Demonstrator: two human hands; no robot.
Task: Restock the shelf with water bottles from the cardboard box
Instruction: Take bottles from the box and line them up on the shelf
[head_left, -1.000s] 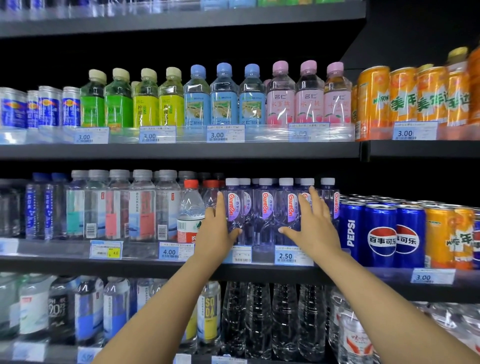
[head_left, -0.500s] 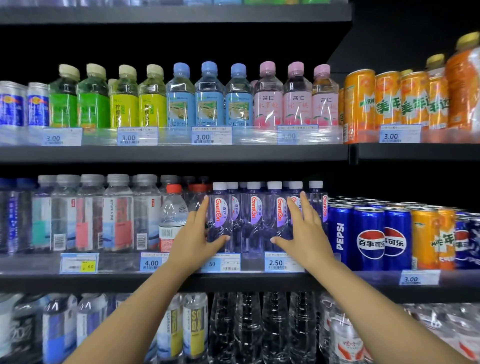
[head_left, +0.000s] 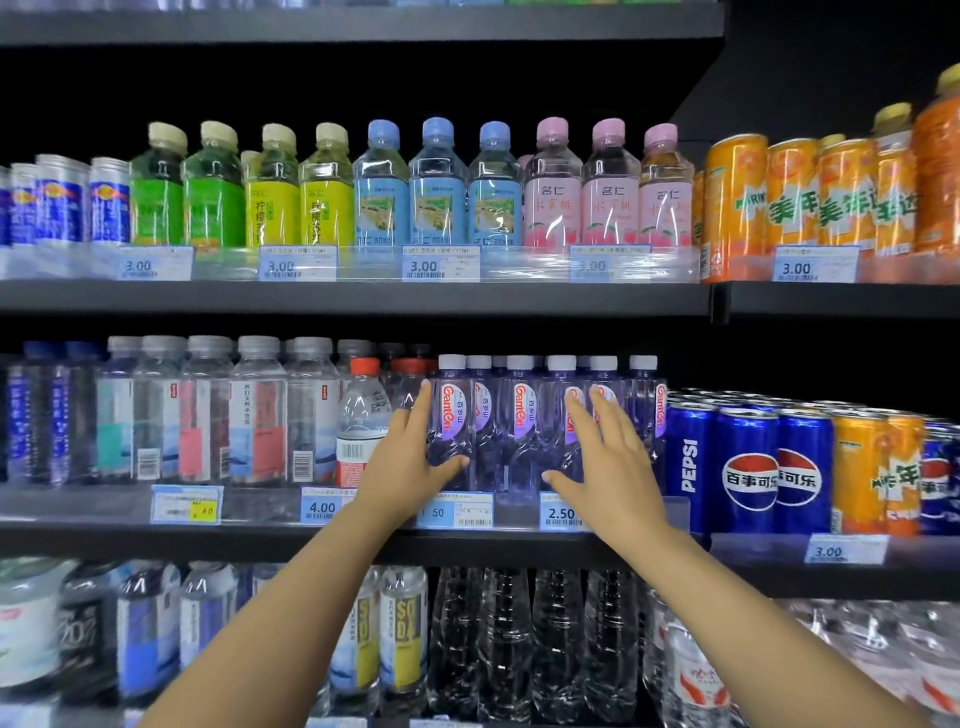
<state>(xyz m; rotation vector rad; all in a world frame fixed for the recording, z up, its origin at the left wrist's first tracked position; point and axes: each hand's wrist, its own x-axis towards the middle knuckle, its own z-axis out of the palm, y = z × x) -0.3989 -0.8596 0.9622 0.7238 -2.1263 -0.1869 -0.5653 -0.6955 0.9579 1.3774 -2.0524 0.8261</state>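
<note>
Head view shows the Ganten water bottles (head_left: 519, 421), purple-tinted with white caps, standing upright in tight rows on the middle shelf (head_left: 260, 535), their labels turned outward above the price tags (head_left: 561, 513) clipped to the shelf's front lip. They sit close together and square to the edge, which reads as facing-up: the block is being kept neat and forward so the labels show. Each side of that block is bracketed by a hand. The left hand (head_left: 410, 457) lies with straight fingers along the outer side of the leftmost front bottle, its thumb reaching across the lower front of that bottle; it presses rather than grips. The right hand (head_left: 608, 462) is likewise spread, fingers pointing up over the labels of the bottles towards the right of the block, thumb stretched inward low across the front. Neither hand is curled round a bottle, and neither carries one, so my judgement is that the row is being squared or pushed back, not loaded. Just left of the block stand red-capped bottles (head_left: 361, 421) and then grey-capped ones (head_left: 260, 410); just right stand blue Pepsi cans (head_left: 748, 467). No cardboard box is in view.
</note>
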